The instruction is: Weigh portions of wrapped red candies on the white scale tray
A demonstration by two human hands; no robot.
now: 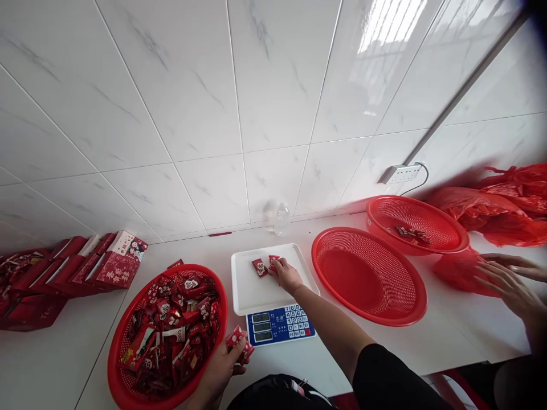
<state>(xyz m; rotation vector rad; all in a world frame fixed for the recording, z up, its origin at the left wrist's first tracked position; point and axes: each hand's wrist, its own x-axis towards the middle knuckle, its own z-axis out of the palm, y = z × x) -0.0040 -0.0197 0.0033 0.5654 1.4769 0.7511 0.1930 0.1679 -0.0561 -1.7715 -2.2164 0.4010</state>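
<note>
Though they are red, the held packets (pixel 235 335) bear white spots.

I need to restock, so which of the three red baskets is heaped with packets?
The basket left of the scale, nearest the left hand; the other two baskets, right of it, aren't heaped.

Taking the clear bottle (pixel 281 219) by the wall as the dial's centre, grey-veined white tiles (pixel 192 74) fill twelve o'clock, with a bright window reflection (pixel 391 25) at one; a white socket strip (pixel 401 174) sits between two and three, red plastic bags (pixel 499 208) at three, a slim red object (pixel 220 234) near nine.
</note>
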